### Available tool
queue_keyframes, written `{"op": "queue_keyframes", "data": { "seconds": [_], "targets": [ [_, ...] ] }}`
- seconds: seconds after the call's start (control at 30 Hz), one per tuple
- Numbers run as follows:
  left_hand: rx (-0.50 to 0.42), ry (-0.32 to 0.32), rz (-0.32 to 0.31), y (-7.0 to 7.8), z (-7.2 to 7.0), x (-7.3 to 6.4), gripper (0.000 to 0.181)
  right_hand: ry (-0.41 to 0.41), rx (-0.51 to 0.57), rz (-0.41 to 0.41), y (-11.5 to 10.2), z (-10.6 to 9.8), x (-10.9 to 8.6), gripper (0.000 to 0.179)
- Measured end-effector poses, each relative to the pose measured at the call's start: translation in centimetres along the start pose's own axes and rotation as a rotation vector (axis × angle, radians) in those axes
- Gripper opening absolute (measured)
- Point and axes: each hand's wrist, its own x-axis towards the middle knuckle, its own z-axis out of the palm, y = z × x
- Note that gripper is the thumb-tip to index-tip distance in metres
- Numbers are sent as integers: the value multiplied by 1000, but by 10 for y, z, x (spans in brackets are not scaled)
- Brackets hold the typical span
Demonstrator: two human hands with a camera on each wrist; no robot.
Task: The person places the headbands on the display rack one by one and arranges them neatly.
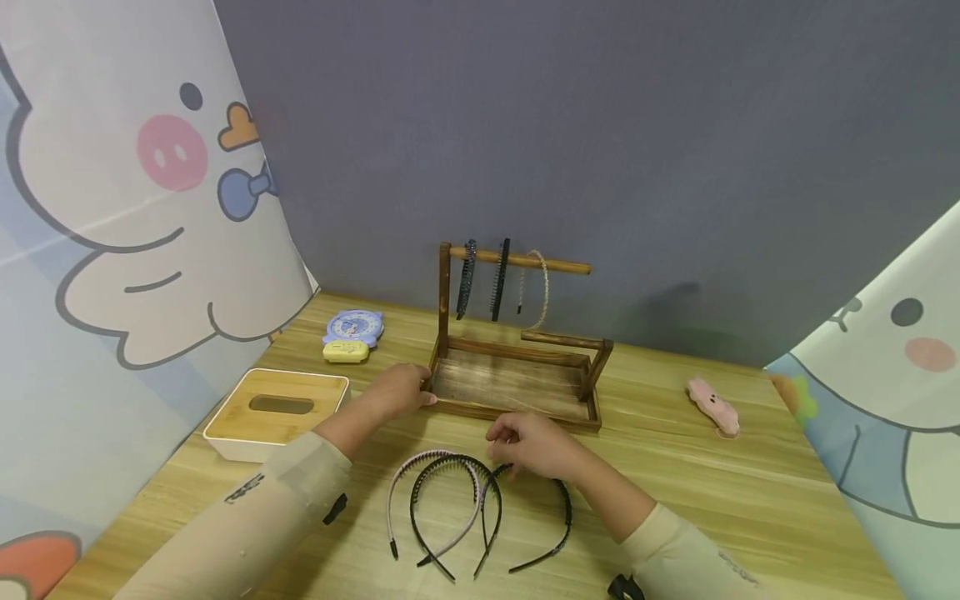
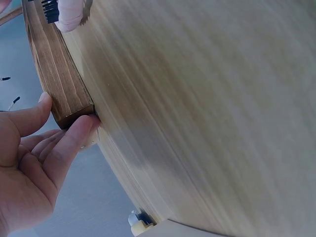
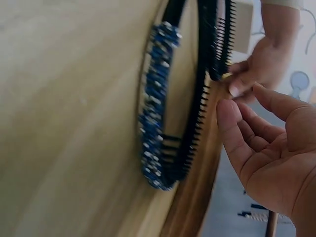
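Observation:
My left hand (image 1: 397,389) grips the left front corner of a brown wooden display rack (image 1: 480,408), thumb on one side and fingers around its end in the left wrist view. Three headbands hang from the rack's upper bar (image 1: 566,266): two dark ones and a pale braided one (image 1: 546,292). On the table in front lie a pink headband (image 1: 389,508), a black headband (image 1: 414,492) and a dark headband (image 1: 567,508), overlapping. My right hand (image 1: 536,446) is over the dark one's top with loosely bent fingers and holds nothing. Blue sequins (image 3: 155,108) cover that headband in the right wrist view.
A white tissue box (image 1: 240,450) with a wooden lid stands left of my left hand. Behind it are a blue clock-like item (image 1: 354,325) and a small yellow object (image 1: 346,352). A pink figure-shaped item (image 1: 712,406) lies at the right. A grey partition (image 1: 600,150) rises behind the table.

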Motion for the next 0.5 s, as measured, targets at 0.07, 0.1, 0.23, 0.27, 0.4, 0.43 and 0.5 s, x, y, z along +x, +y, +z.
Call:
{"op": "queue_keyframes", "data": {
  "seconds": [0.07, 0.1, 0.23, 0.27, 0.4, 0.43, 0.5],
  "targets": [
    [-1, 1, -1, 0, 0, 0, 56, -18, -6, 16, 0, 5, 2, 30],
    [-2, 1, -2, 0, 0, 0, 56, -26, -17, 20, 0, 7, 2, 30],
    [4, 5, 3, 0, 0, 0, 56, -43, -60, 38, 0, 13, 4, 28],
    [5, 6, 6, 0, 0, 0, 56, -43, -73, 40, -1, 14, 4, 27],
    [6, 7, 6, 0, 1, 1, 55, -39, -132, 32, -1, 16, 7, 27],
    [4, 6, 4, 0, 1, 1, 55, -38, -149, 30, -1, 17, 8, 26],
    [2, 4, 1, -1, 2, 1, 55, -38, -179, 28, -1, 18, 9, 23]
  ]
}}
